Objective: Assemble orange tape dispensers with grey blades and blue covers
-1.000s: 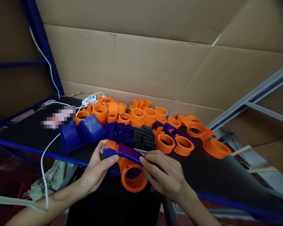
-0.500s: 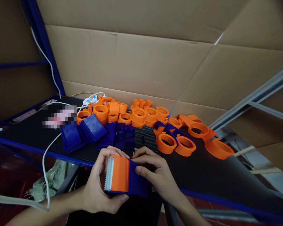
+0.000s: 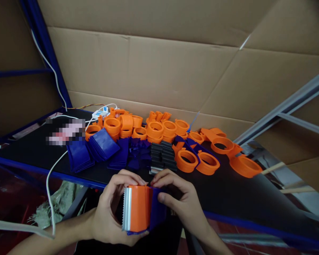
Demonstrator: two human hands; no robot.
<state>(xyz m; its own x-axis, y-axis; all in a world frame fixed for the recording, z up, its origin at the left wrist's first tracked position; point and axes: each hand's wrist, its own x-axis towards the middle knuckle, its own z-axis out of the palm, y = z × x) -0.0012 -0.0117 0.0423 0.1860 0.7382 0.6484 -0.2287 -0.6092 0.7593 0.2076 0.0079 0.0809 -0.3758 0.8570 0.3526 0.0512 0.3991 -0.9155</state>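
Note:
In front of the table's edge I hold an orange and blue tape dispenser (image 3: 139, 209) with a toothed metal blade (image 3: 127, 209) on its left side. My left hand (image 3: 113, 209) is wrapped round its left end, fingertips on the top edge and the thumb underneath, mostly hidden. My right hand (image 3: 180, 198) pinches the blue plate (image 3: 157, 209) at the right side, thumb on the near face and fingers along the top. Just beyond the hands lie black ribbed strips (image 3: 163, 156) and small blue parts (image 3: 138, 154).
Stacked orange rings (image 3: 155, 131) line the back of the black table (image 3: 228, 202). Blue flat plates (image 3: 103, 143) lie at left, and orange ring frames (image 3: 207, 163) at right. A white cable (image 3: 49, 187) hangs over the left front edge. Cardboard (image 3: 149, 67) walls the back.
The dispenser has turned slightly in my hands, showing more of its blade and orange face. My left thumb has slipped from view beneath it. The view has shifted a little.

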